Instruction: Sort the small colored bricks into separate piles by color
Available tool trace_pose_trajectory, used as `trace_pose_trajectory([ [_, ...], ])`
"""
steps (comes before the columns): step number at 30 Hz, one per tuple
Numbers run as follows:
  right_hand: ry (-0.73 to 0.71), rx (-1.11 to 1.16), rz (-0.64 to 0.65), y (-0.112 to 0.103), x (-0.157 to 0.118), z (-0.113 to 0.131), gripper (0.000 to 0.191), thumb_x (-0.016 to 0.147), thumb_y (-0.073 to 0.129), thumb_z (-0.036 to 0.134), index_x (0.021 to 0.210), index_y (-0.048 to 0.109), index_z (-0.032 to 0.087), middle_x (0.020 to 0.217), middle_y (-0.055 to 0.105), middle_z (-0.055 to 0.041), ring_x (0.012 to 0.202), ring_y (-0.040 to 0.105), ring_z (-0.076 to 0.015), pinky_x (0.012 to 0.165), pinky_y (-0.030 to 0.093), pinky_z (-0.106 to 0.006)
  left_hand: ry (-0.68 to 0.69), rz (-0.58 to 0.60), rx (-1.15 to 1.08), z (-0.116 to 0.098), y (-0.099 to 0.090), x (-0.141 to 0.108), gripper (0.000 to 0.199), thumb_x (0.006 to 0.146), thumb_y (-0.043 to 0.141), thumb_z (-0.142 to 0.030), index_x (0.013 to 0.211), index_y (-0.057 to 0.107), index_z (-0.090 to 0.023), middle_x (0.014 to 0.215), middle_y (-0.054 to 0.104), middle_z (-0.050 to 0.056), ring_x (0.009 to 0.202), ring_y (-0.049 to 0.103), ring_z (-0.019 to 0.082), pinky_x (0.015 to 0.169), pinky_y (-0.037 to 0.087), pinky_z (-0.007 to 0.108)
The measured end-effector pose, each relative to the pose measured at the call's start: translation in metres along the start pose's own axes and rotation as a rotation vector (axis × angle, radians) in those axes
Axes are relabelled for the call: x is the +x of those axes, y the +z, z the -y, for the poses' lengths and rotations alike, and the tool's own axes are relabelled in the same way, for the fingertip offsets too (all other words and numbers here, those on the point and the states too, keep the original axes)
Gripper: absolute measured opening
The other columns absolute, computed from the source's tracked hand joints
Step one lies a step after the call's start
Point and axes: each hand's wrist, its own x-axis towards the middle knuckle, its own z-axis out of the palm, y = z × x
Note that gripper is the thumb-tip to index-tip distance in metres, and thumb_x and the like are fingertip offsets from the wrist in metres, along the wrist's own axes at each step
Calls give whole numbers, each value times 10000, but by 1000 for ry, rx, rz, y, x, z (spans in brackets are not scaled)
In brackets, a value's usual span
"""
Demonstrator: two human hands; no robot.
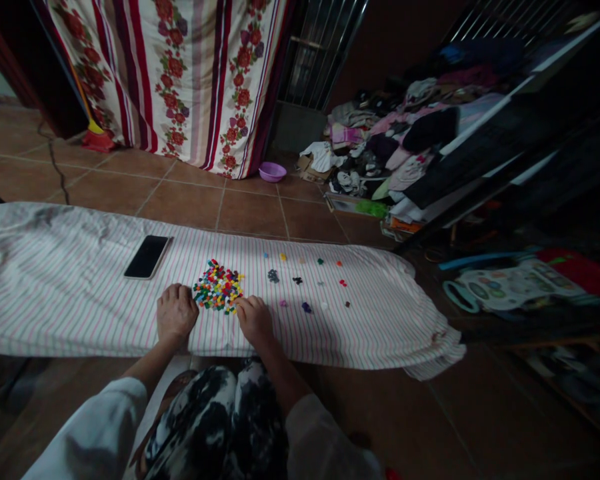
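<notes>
A dense pile of tiny multicoloured pieces (217, 287) lies on a striped cloth (90, 300); they are too small to name exactly. At the pile's left edge, my left hand (177, 312) rests on the cloth with its fingers curled under. My right hand (256, 321) is at the lower right edge of the pile, thumb and fingers pinched together; whatever is between them is hidden. Small colour groups are spread to the right, among them grey pieces (273, 276), black pieces (297, 281), yellow pieces (283, 257), dark purple pieces (307, 307) and red pieces (343, 283).
A dark-screened phone (147, 257) lies left of the pile. Beyond the cloth are a tiled floor (190, 193), a purple basin (273, 172), a floral curtain (195, 80) and a red broom (98, 138). A heap of clothes (380, 140) fills the back right.
</notes>
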Motion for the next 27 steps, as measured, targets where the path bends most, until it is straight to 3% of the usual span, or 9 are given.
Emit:
trace_pose_trajectory([
  [9, 31, -66, 25, -3, 6, 8, 167, 902, 576, 213, 977, 715, 267, 862, 666, -25, 844, 587, -170, 721, 404, -254, 13, -24, 15, 0, 1, -1, 222, 884, 400, -238, 978, 580, -150, 1046, 574, 140, 1011, 499, 281, 804, 359, 390],
  [27, 139, 7, -119, 15, 11, 12, 123, 890, 598, 250, 899, 720, 260, 851, 681, -14, 786, 611, -143, 685, 389, -225, 3, -8, 17, -1, 0, 0, 211, 884, 399, -240, 975, 571, -157, 1064, 580, 137, 1025, 499, 283, 802, 350, 386],
])
